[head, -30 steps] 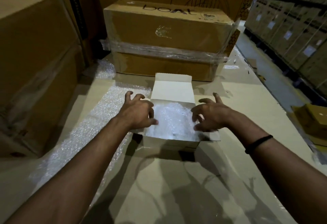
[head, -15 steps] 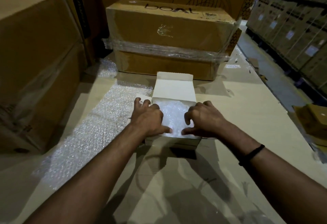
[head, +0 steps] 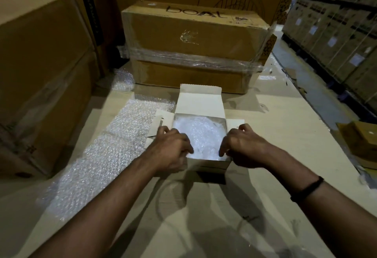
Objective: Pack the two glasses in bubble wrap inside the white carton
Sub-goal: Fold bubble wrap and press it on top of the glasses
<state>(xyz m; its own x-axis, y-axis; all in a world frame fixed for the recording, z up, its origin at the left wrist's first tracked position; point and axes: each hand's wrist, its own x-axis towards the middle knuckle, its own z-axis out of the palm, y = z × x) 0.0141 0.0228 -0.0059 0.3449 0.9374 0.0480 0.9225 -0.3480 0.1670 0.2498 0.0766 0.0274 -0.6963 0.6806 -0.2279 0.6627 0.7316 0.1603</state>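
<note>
Hands [head: 171,149] [head: 244,147] grip white carton [head: 208,165]; bubble wrap sheet [head: 106,155] left, box [head: 193,39] behind.

Warehouse: stacked cartons [head: 195,39], shrink-wrapped pallets [head: 334,33].

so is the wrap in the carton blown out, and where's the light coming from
Head view: bubble wrap in the white carton glares near white, hiding what it wraps. Head view: carton's shadow falls toward the camera, so light likely comes from ahead. Head view: stacked boxes at right bow, wide-angle distortion.
</note>
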